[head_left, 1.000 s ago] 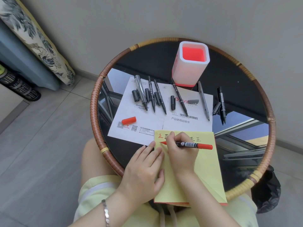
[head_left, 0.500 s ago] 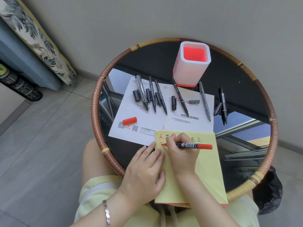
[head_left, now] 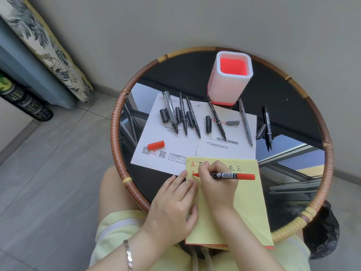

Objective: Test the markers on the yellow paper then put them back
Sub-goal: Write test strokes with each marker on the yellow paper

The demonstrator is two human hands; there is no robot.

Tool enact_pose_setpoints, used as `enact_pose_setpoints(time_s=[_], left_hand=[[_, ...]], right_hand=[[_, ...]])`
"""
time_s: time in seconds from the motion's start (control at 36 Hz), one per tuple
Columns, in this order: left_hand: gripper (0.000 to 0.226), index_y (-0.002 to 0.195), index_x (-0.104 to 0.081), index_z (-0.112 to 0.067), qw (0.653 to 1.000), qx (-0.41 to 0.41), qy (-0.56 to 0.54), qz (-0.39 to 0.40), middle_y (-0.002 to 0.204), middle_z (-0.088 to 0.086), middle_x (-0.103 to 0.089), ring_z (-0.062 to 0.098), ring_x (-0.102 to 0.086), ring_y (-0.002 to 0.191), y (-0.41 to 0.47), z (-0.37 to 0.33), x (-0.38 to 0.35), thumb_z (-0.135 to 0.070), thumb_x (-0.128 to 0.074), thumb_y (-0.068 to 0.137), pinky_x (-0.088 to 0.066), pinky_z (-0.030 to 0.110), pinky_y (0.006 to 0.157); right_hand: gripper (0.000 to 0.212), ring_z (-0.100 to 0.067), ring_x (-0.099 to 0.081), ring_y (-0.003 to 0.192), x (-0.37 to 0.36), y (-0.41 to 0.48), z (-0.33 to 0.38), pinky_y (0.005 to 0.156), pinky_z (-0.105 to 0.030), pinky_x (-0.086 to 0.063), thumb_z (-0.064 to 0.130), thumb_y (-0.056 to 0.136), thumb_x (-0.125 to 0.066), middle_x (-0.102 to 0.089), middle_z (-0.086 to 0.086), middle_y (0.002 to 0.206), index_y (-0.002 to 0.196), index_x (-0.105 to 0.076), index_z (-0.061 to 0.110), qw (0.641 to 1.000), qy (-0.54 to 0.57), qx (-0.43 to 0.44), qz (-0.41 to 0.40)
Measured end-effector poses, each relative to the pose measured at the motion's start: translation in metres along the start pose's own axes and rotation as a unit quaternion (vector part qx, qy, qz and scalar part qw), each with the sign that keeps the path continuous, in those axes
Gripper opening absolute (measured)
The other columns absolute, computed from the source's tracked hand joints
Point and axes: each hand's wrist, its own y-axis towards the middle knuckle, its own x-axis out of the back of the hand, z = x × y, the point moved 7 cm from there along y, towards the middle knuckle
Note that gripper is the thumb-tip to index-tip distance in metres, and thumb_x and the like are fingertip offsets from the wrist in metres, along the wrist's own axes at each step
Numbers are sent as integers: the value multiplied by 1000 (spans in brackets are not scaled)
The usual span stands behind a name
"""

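A yellow paper (head_left: 248,200) lies at the near edge of the round table, with red and dark characters along its top. My right hand (head_left: 216,182) grips a red marker (head_left: 232,175), tip pressed on the paper's upper left under the first red character. My left hand (head_left: 175,204) lies flat on the paper's left edge, fingers spread. The marker's red cap (head_left: 155,145) rests on the white sheet (head_left: 154,137). Several uncapped black and grey markers (head_left: 215,117) and their caps lie in a row on that sheet. A white holder with a red inside (head_left: 231,79) stands behind them.
The round table has a dark glass top (head_left: 289,90) and a woven rattan rim (head_left: 115,132). Two more black markers (head_left: 267,127) lie on the glass right of the white sheet. A wall stands close behind the table. A black bag (head_left: 322,233) sits on the floor at right.
My right hand has shifted the red marker's tip slightly down and left, and a new red stroke shows on the second line. My left hand has stayed put.
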Motion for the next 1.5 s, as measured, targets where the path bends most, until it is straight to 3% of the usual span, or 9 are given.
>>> enact_pose_setpoints(time_s=[0.19,0.36,0.58,0.75,0.92,1.08,1.31,1.42,1.5], left_hand=[[41,107,-69,-5,1000,3,-5,4,111,5,-68,24,-56,118,0,0,0,-24,-52,76,-40,37,99],[39,105,-70,-5,1000,2,-4,2,110,5,-69,24,-56,118,-1,0,0,-24,-53,76,-40,38,99],[35,100,-70,-5,1000,2,-12,4,109,5,-69,23,-56,118,-1,1,1,-24,-55,76,-39,36,100],[32,99,-69,-6,999,-15,-33,7,111,5,-67,21,-52,122,-3,5,1,-24,-55,77,-36,32,104],[32,105,-64,-10,998,-25,-59,12,117,6,-64,19,-49,123,-5,11,1,-26,-56,79,-36,32,104],[33,106,-67,-12,997,-33,-67,35,118,2,-64,16,-49,124,-5,16,2,-32,-56,81,-37,27,104],[33,106,-68,-13,995,-41,-82,29,117,0,-64,16,-49,124,-5,18,3,-32,-58,81,-42,30,101],[33,107,-68,-14,996,-40,-78,26,116,-1,-64,15,-49,124,-5,18,5,-33,-58,81,-43,30,100],[32,105,-68,-14,996,-44,-80,15,115,-1,-65,15,-49,124,-5,18,5,-31,-59,80,-42,30,100]], right_hand=[[35,-9,-40,44,-3,-1,4,47,-13,-31,16,71,-57,-37,3,40,46,-37,2,1000,-14,10,4],[40,-3,-36,39,4,-1,6,44,-11,-28,13,71,-52,-44,9,41,45,-25,28,997,-38,45,-50],[37,-6,-42,40,17,4,2,48,-13,-35,19,81,-59,-44,8,37,49,-41,15,995,42,-58,-75],[29,-2,-39,35,34,26,9,43,-12,-36,28,87,-59,-45,8,36,64,-49,13,980,106,-165,-20],[11,-10,-46,61,47,65,40,56,-16,-45,14,93,-49,-51,0,67,86,-57,11,964,110,-191,147],[27,-15,-51,62,25,88,87,59,-29,-39,33,92,-49,-66,-13,81,83,-63,10,915,-270,-9,299],[36,-24,-53,74,-78,59,94,56,-27,-36,35,84,-63,-56,3,70,111,-59,12,816,-373,126,422],[30,-31,-53,73,-107,52,83,52,-27,-35,36,83,-64,-56,-7,73,67,-51,13,786,-408,151,440],[31,-33,-58,83,-114,53,77,63,-30,-41,36,84,-63,-63,-13,88,88,-64,5,786,-419,154,429]])
